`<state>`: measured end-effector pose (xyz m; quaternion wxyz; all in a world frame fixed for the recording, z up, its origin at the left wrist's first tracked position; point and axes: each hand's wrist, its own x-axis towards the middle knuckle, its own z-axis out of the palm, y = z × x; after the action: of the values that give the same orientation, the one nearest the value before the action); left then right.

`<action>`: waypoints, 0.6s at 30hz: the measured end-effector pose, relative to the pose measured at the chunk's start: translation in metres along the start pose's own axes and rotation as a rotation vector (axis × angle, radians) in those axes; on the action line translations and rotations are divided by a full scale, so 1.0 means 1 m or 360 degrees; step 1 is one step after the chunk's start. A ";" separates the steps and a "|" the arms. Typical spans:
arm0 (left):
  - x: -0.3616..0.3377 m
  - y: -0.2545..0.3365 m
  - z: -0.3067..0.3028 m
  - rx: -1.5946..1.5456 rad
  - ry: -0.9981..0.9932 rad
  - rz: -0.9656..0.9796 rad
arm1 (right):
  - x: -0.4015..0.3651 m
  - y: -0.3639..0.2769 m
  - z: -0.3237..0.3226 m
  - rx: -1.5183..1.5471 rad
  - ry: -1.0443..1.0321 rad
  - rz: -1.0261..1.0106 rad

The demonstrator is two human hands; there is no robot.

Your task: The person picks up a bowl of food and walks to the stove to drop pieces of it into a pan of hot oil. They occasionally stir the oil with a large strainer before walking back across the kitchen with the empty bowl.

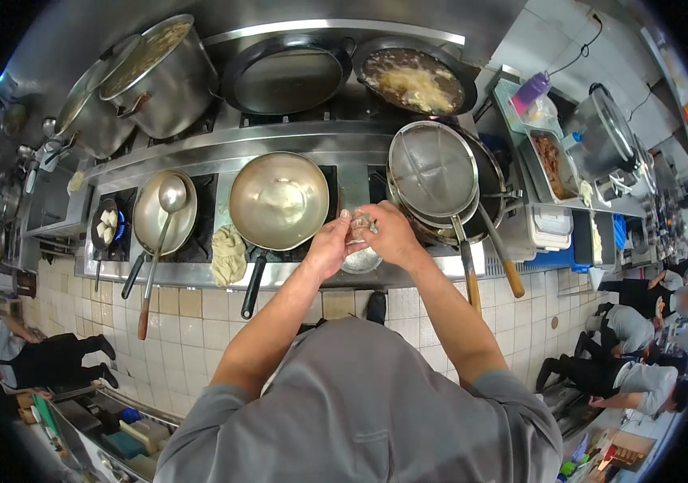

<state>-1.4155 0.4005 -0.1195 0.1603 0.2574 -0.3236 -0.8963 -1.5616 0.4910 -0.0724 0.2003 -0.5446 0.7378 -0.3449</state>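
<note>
My left hand [327,248] and my right hand [395,233] meet over the front edge of the stove. Between their fingers is a small, pale pinkish, moist-looking piece [358,228], partly covered by the fingers; its kind I cannot make out. Both hands are closed around it. Just below them sits a round bowl [362,262] with whitish contents, partly hidden by the hands. To the left of my left hand, a wide pan [279,201] with a black handle rests on a burner. A large round strainer [433,171] lies right of my right hand, over dark cookware.
At the back, food fries in bubbling oil in a wok [415,76], beside a dark pan [286,78] and a tall stockpot [159,88]. On the left, a ladle [172,193] lies in a pan, and a small pan [107,226] holds white pieces over flame. Several people stand farther off.
</note>
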 end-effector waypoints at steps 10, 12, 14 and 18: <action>-0.005 -0.003 -0.011 0.0281 -0.0100 0.0115 | 0.002 0.028 -0.001 0.1346 -0.0215 0.0441; -0.007 0.000 -0.011 0.0142 -0.0060 0.0094 | 0.004 0.030 0.000 0.1510 -0.0114 0.0464; -0.007 -0.001 -0.018 0.0001 -0.0019 0.0072 | 0.005 0.021 -0.005 0.1673 -0.0015 0.0488; -0.005 -0.004 -0.025 -0.0078 -0.0026 0.0084 | 0.006 0.013 -0.016 0.1947 -0.0082 0.0519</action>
<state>-1.3980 0.3934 -0.1367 0.1875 0.2374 -0.3096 -0.9015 -1.5832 0.4921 -0.0705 0.5430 -0.2203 0.4757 -0.6559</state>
